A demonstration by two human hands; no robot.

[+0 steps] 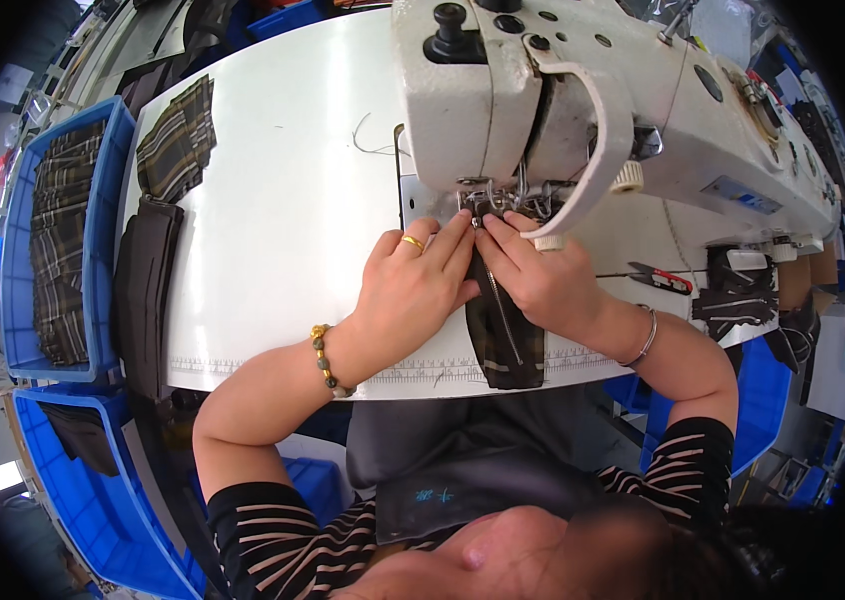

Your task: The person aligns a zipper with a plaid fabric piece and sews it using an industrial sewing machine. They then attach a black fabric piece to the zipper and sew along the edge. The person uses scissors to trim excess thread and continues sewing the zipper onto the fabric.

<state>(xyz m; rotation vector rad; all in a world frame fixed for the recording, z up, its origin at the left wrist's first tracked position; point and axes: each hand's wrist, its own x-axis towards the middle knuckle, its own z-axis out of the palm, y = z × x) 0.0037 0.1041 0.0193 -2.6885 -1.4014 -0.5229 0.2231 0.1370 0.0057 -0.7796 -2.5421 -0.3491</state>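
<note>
A dark fabric piece (484, 345) with a faint plaid and a metal zipper (505, 320) lies lengthwise under the needle area of a white sewing machine (443, 120). Its near end reaches the table's front edge. My left hand (413, 275), with a gold ring, rests stretched fingers on the fabric's left side, tips close to the presser foot; its thumb stands apart. On the other side, my right hand (548, 280) has its fingers bent around the zipper's far end and seems to grip it there. The fingertips of both hands nearly meet, and the needle itself is hidden.
Plaid pieces (178, 140) and a dark folded stack (148, 300) lie at the table's left. Beyond them stand a blue bin (13, 270) of plaid fabric and a lower blue bin (108, 510). Red-handled thread snips (663, 279) and zippered pieces (738, 308) are at right.
</note>
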